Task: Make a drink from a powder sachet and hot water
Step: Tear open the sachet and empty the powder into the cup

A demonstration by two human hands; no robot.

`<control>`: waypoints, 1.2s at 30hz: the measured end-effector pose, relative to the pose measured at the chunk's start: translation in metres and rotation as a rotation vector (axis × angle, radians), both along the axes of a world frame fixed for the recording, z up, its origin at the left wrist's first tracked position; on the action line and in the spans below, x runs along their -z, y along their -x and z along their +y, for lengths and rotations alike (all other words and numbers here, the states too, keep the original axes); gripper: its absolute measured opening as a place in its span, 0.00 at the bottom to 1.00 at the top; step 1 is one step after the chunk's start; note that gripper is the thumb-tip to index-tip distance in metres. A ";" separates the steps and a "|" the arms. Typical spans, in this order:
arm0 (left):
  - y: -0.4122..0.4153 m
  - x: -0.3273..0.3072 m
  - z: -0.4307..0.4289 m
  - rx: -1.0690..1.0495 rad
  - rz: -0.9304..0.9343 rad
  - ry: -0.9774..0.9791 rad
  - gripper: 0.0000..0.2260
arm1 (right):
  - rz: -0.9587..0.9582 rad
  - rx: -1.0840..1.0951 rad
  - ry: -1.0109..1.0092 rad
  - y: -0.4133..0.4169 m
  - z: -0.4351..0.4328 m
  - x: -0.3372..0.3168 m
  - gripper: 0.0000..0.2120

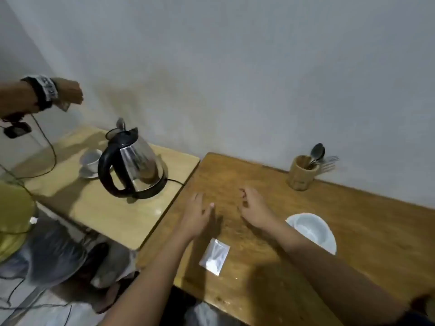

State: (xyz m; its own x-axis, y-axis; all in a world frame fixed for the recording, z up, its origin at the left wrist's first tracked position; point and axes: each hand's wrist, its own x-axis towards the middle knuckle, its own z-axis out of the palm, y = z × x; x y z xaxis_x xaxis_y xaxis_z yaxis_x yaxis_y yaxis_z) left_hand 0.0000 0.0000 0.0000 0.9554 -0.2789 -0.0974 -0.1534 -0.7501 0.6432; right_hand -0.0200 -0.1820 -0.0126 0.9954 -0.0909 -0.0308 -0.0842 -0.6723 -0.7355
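A small clear sachet of white powder (214, 256) lies flat on the brown wooden table (353, 243), near its front edge. My left hand (196, 216) hovers just beyond the sachet, fingers spread, holding nothing. My right hand (255, 209) is a little to the right, fingers loosely curled, also empty. A white cup (312, 231) stands to the right of my right forearm. A steel electric kettle (131, 164) with a black handle sits on its base on the lighter side table (113, 215) to the left.
A white cup on a saucer (90, 162) stands behind the kettle. A wooden holder with spoons and forks (303, 171) sits by the wall. Another person's hand (68, 92) with a black wrist strap reaches in at upper left. Cables trail across the side table and floor.
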 end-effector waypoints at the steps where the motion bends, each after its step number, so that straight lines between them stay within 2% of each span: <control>1: 0.008 0.011 0.009 -0.023 0.081 -0.005 0.21 | 0.080 -0.035 0.002 0.003 0.010 0.017 0.20; 3: 0.023 0.036 0.023 -0.039 0.196 -0.008 0.20 | 0.201 -0.107 0.029 0.009 0.026 0.045 0.17; 6: 0.041 0.070 0.037 -0.038 0.265 -0.033 0.22 | 0.330 -0.149 0.038 0.016 0.048 0.070 0.16; 10: 0.052 0.091 0.034 -0.026 0.269 -0.035 0.22 | 0.380 -0.177 0.108 0.014 0.060 0.082 0.19; 13: 0.059 0.097 0.029 -0.049 0.241 0.024 0.18 | 0.406 -0.175 0.120 0.012 0.065 0.087 0.21; 18: 0.058 0.103 0.025 -0.050 0.221 0.057 0.12 | 0.447 -0.151 0.121 0.013 0.066 0.086 0.10; 21: 0.058 0.102 0.026 -0.069 0.266 0.123 0.13 | 0.481 -0.146 0.111 0.013 0.067 0.083 0.16; 23: 0.059 0.102 0.028 -0.082 0.325 0.218 0.13 | 0.474 -0.176 0.116 0.015 0.066 0.076 0.16; 26: 0.060 0.094 0.030 -0.091 0.384 0.370 0.10 | 0.429 -0.203 0.093 0.016 0.062 0.060 0.09; 30: 0.047 0.071 0.029 -0.095 0.383 0.559 0.09 | 0.384 -0.198 -0.016 0.018 0.045 0.023 0.11; 33: 0.027 0.046 0.017 0.029 0.365 0.587 0.07 | 0.303 -0.200 -0.005 0.017 0.025 -0.016 0.10; 36: 0.007 0.014 -0.007 0.139 0.310 0.596 0.04 | 0.195 -0.190 0.103 0.013 0.003 -0.056 0.08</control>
